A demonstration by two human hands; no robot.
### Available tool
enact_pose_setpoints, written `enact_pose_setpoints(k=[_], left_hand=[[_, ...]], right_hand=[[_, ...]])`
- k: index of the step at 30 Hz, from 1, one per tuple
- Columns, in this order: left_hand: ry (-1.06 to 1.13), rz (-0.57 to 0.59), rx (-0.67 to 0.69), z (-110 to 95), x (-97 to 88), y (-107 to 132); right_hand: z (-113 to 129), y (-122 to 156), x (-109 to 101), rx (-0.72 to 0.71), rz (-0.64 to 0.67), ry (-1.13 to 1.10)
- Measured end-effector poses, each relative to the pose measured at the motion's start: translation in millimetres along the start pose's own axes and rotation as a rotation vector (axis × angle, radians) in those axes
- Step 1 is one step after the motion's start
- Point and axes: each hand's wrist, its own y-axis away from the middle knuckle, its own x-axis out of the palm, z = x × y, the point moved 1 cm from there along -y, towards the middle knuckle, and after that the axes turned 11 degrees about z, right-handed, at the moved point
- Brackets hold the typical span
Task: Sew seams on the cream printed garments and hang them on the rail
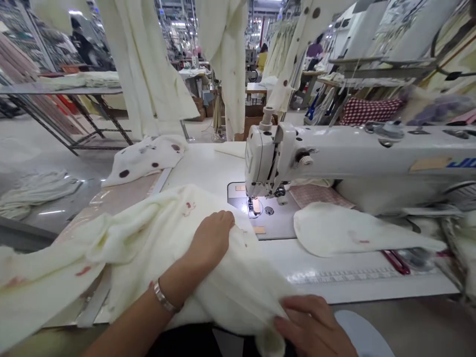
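Observation:
A large cream garment piece (238,287) with small reddish prints lies in folds across the front of the white sewing table (201,168). My left hand (211,235), with a silver bracelet at its wrist, is closed on the cloth near its upper edge, left of the needle area. Lower right, my right hand (312,322) pinches the cloth's edge between thumb and fingers, slightly blurred. The cloth's edge is close to the presser foot (253,206) of the sewing machine (334,151), whose lamp lights the needle plate.
A cream cut piece (334,230) lies right of the needle plate, beside red-handled thread snips (396,262) and a ruler strip (345,273). Spotted cloth (148,156) rests at the table's far left corner. Long cream pieces (145,64) hang behind. A metal-framed table (63,89) stands left.

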Motion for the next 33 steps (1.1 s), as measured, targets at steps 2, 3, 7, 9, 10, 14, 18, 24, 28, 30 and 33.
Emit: enact_pose_setpoints(k=[2, 3, 7, 9, 10, 14, 18, 24, 28, 30, 33], left_hand=[[0.031, 0.013, -0.008, 3.2, 6.5, -8.8], [0.042, 0.020, -0.013, 3.6, 7.3, -10.8], [0.088, 0.086, 0.009, 1.2, -3.3, -10.7], [0.119, 0.136, 0.038, -0.6, -11.8, -10.2], [0.129, 0.154, 0.047, -1.2, -15.2, -10.6], [0.100, 0.153, 0.027, -1.7, -15.4, -17.5], [0.024, 0.057, 0.072, 2.8, 0.6, -27.2], [-0.003, -0.007, 0.098, 14.5, 9.5, -33.7], [-0.012, -0.009, 0.095, 14.7, 7.9, -33.4], [-0.017, -0.017, 0.099, 13.3, 8.0, -33.0], [-0.049, -0.034, 0.099, 11.3, 8.6, -32.7]], right_hand=[[-4.5, -4.7, 1.2, 0.013, -0.085, -0.003], [-5.8, -6.0, 1.0, 0.022, -0.122, -0.001], [-9.5, -6.1, -4.6, 0.100, -0.177, 0.010], [-11.6, -3.6, -8.0, 0.152, -0.144, 0.039], [-12.6, -2.0, -9.0, 0.164, -0.118, 0.057], [-16.1, 3.6, -7.5, 0.180, -0.060, 0.083], [-19.9, 1.8, -5.5, 0.180, -0.056, 0.093], [-24.5, -6.8, -9.4, 0.140, -0.029, 0.125], [-23.1, -4.1, -7.4, 0.162, -0.048, 0.134], [-22.1, -3.1, -6.9, 0.185, -0.047, 0.127], [-21.4, -4.6, -8.8, 0.160, -0.042, 0.121]])
